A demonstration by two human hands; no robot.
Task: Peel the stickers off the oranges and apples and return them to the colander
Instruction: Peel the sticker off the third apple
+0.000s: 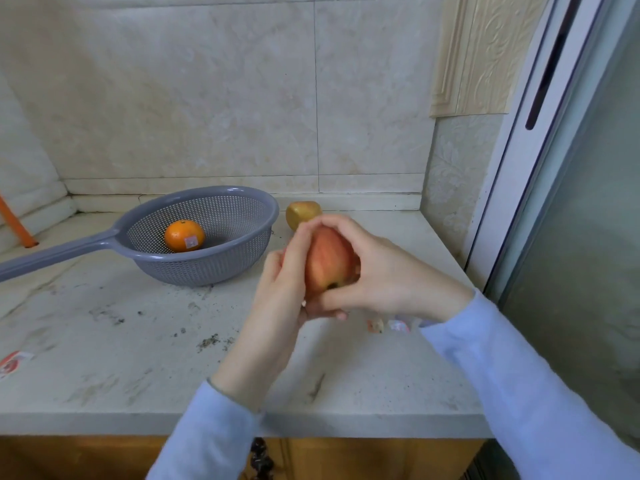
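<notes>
A red apple (329, 259) is held above the counter between both hands. My left hand (282, 289) grips its left side, fingers reaching up to the top. My right hand (384, 271) wraps over its right side and top. A grey colander (242, 251) with a long handle stands at the left, holding one orange (183, 234) with a white sticker on its front. A yellow-green apple (302, 213) sits on the counter behind my hands, next to the colander.
Peeled stickers (389, 325) lie on the counter under my right wrist, and another scrap (12, 363) lies at the far left. An orange rod (17, 223) leans at the left wall. A sliding door frame (526, 168) bounds the right side.
</notes>
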